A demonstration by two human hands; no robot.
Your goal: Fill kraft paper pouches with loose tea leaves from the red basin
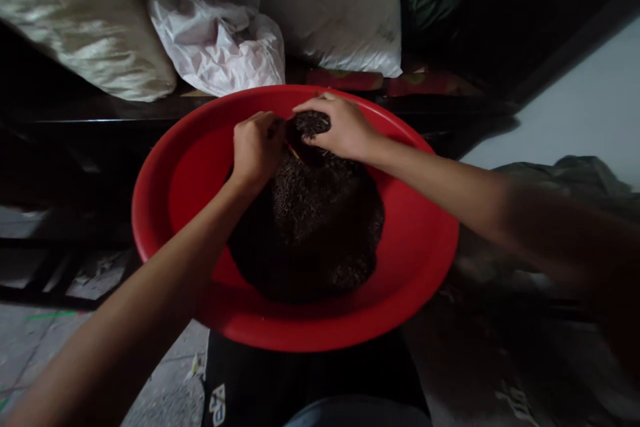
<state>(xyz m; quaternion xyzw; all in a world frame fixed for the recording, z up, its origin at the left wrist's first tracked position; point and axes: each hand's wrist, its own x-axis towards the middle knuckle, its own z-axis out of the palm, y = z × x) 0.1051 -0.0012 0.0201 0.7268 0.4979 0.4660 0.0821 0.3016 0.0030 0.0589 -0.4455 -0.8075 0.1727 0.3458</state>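
Note:
A wide red basin [420, 267] holds a heap of small dark brown pieces [310, 213]. At the far side of the heap, my right hand [345, 127] curls around a clump of the dark pieces [313, 123]. My left hand [257, 147] is beside it, fingers bent closed at the heap's upper left. Something small with a yellowish edge [293, 151] shows between the hands. What the left fingers grip is hidden from view.
Behind the basin, a cream sack [95, 20], a crumpled white bag [225, 47] and a pale sack [335, 7] rest on a dark surface [100, 110]. Greenish fabric [565, 180] lies at the right. My dark-clothed legs [310, 373] are below the basin.

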